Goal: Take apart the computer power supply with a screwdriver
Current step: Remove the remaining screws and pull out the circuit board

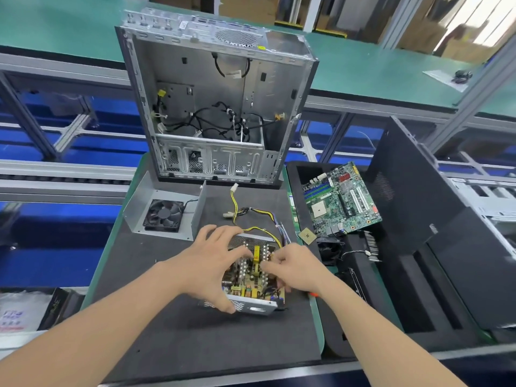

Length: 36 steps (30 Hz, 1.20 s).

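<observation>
The opened power supply lies on the black foam mat, its circuit board with yellow and grey parts exposed in a metal tray. My left hand spans the unit, fingers on its far edge and thumb on the near metal wall. My right hand has curled fingers on the board's right side; an orange screwdriver handle peeks out beneath its wrist. The supply's removed cover with the black fan sits to the upper left. Yellow and black cables trail from the unit.
An empty computer case stands upright at the mat's far end. To the right, a green motherboard and a loose CPU chip lie on black foam, beside a black side panel. A bag lies far left.
</observation>
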### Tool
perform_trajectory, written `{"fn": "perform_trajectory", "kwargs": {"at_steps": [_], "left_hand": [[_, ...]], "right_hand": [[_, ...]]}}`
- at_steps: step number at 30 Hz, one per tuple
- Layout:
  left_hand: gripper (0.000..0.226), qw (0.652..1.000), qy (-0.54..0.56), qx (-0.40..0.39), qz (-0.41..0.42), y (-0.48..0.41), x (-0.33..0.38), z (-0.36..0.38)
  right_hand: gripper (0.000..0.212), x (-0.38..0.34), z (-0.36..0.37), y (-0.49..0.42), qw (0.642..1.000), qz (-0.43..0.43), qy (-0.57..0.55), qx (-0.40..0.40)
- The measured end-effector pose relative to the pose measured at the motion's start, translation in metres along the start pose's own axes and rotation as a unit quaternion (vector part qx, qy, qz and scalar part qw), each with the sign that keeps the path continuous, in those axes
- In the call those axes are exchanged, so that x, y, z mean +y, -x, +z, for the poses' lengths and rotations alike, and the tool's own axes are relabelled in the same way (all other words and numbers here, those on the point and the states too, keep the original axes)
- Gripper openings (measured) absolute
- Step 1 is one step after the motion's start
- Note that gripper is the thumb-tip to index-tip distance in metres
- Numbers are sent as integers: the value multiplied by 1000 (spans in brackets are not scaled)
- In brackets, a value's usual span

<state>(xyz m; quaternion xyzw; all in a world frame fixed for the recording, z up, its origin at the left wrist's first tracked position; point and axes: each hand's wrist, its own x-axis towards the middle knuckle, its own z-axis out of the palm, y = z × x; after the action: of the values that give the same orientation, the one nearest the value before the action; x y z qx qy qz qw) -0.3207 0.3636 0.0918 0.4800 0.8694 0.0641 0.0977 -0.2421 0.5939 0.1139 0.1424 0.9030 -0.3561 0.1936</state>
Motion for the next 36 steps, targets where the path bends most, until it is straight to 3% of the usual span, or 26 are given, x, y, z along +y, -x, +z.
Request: {"fn": "perform_trajectory", "kwargs": {"at_steps": [2,4,7,11,17,20,24,26,30,33,36], "left_hand": [[109,1000,-1,1,-6,0,1,2],[105,1000,2,5,-10,0,1,2],[103,1000,-8,10,-13,0,4,1],[101,1000,-1,18,-21,3,5,1],[104,998,47,-28,-32,5,7,-5],[76,975,200,-30,-94,4,14,-15],[29,900,376,137,-172,-6,14,-37],[23,860,426,186,-208,-4,11,-51],[17,763,566,217,-225,22,-5,-68],[15,764,562,203,-244,65,-25,-60],[24,777,568,127,-240,117,-40,-41]], "right_hand": [[32,13,-18,-1,991,25,-85,103],[28,32,-30,-9,980,52,-19,192],[34,49,-20,-20,980,111,100,130],[52,61,-15,-37,977,114,92,156],[20,57,-26,-42,968,97,180,143],[21,38,-48,-39,971,77,151,169],[22,-18,-78,-22,977,-12,47,209],[22,-58,-73,-15,980,-62,-39,184],[27,-121,-20,-16,973,-101,-203,37],[16,-146,35,-19,965,-91,-240,-43],[13,-156,83,-17,960,-55,-253,-105]]}}
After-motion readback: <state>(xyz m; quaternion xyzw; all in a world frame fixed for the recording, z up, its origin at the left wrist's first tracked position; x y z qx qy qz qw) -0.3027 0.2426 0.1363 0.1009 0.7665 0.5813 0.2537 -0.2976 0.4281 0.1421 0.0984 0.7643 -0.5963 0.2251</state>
